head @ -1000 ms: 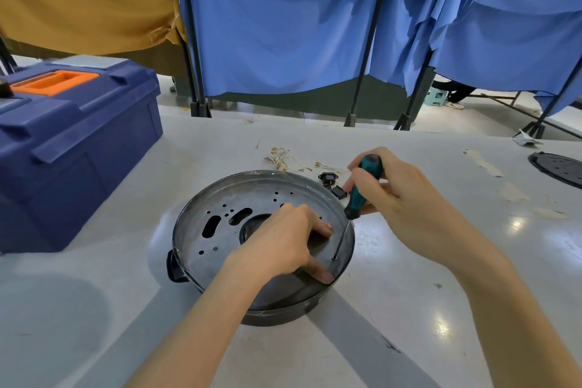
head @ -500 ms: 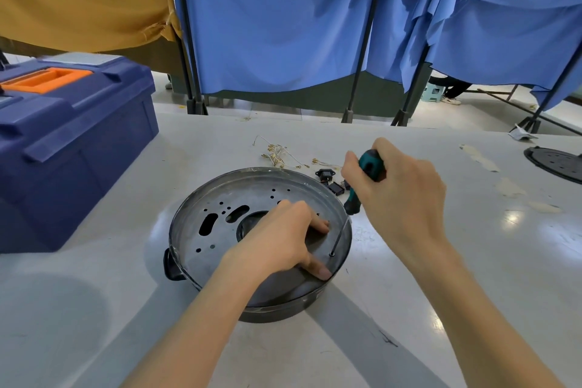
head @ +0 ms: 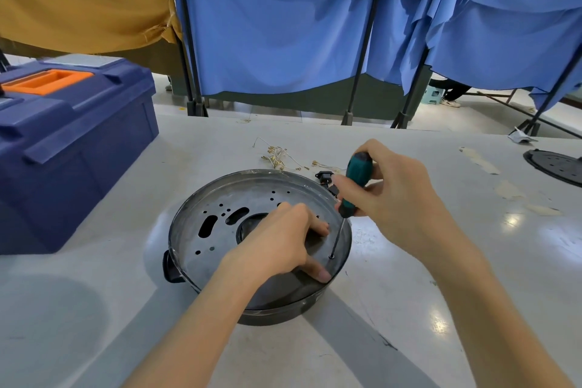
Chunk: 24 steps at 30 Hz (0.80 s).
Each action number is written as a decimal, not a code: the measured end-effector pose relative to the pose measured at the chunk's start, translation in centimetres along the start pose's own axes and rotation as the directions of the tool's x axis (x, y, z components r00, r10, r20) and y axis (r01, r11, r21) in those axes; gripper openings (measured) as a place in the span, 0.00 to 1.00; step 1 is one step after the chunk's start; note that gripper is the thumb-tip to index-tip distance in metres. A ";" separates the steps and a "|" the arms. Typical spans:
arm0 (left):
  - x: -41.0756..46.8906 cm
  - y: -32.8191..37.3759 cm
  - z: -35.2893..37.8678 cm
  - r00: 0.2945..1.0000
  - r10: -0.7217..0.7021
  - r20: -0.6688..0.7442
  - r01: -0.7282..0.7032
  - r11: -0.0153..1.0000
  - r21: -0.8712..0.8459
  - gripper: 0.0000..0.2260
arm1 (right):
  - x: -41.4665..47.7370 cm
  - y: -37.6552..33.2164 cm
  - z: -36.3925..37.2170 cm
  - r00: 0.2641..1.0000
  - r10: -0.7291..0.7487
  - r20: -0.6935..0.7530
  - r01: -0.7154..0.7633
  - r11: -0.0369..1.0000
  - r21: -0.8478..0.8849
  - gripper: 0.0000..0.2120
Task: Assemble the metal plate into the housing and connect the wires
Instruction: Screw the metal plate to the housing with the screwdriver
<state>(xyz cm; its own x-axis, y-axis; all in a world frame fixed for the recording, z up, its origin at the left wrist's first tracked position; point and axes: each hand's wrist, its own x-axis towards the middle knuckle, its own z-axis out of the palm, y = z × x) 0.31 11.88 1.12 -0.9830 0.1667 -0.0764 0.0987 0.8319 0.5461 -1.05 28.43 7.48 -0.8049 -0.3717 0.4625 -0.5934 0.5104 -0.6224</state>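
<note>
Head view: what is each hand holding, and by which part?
The right hand holds the screwdriver, its grip wrapped round the green handle, tip down on the metal plate. The left hand holds nothing; it presses on that plate.

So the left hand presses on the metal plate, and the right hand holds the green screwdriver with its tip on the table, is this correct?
Not quite. In the head view the screwdriver tip stands on the metal plate inside the housing, not on the table. The rest is right.
</note>
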 end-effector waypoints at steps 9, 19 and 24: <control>-0.6 0.3 -0.3 0.999 0.030 0.023 -0.030 0.999 -0.016 0.36 | -0.9 0.0 3.3 0.907 -0.059 -0.417 -0.029 0.979 -0.202 0.14; -1.2 0.0 -0.6 0.989 0.142 0.048 -0.141 0.989 -0.038 0.22 | 1.0 4.7 -3.2 0.857 0.376 -0.353 -0.338 0.926 0.167 0.03; -1.1 0.3 -0.5 0.989 0.143 0.037 -0.144 0.989 0.016 0.18 | 1.1 6.5 0.9 0.863 0.488 0.132 -0.499 0.863 0.076 0.18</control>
<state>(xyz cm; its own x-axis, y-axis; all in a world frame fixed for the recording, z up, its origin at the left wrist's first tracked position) 1.35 11.71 1.77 -0.9523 0.3038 -0.0286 0.2415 0.8078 0.5378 -5.76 30.62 3.33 -0.9846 -0.1744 0.0123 -0.1106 0.5674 -0.8159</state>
